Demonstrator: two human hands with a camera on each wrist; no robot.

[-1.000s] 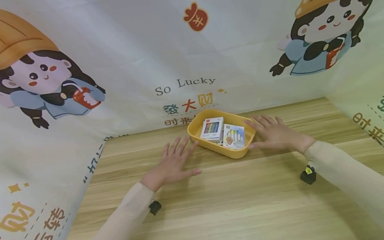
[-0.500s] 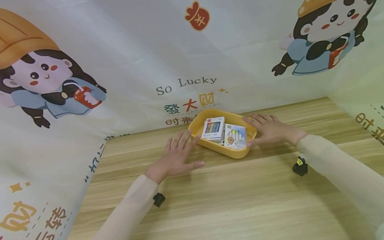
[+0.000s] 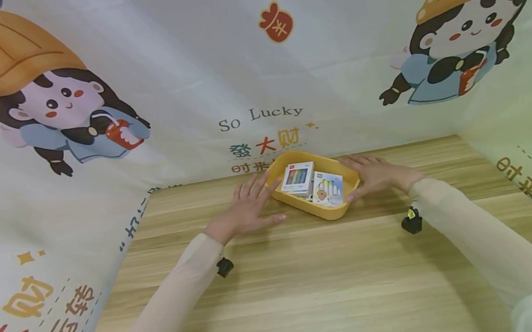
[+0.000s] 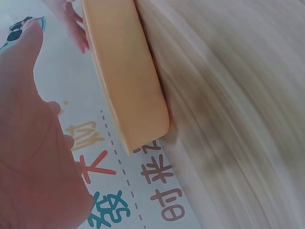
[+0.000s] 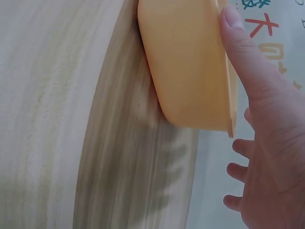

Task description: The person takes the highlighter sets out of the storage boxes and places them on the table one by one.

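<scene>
A yellow plastic basket (image 3: 291,201) stands on the wooden table by the back curtain. Inside lie a white box with a row of coloured sticks pictured on it (image 3: 298,178) and a box with a bear and pale markers printed on it (image 3: 328,188). My left hand (image 3: 243,214) hovers at the basket's left end, fingers spread, its fingertips overlapping the rim in the head view. My right hand (image 3: 378,174) is at the right end. In the right wrist view its thumb (image 5: 240,45) lies along the basket's rim while the other fingers extend apart from the wall.
A printed curtain (image 3: 186,89) rises right behind the basket and along both sides. The wooden table (image 3: 329,280) stretches in front of it. Small black wrist devices hang under both sleeves, one by the left wrist (image 3: 224,266) and one by the right (image 3: 411,221).
My right hand has moved left, in to the basket's right end. My left hand has come slightly forward and right, closer to the left end. The basket stays by the curtain.
</scene>
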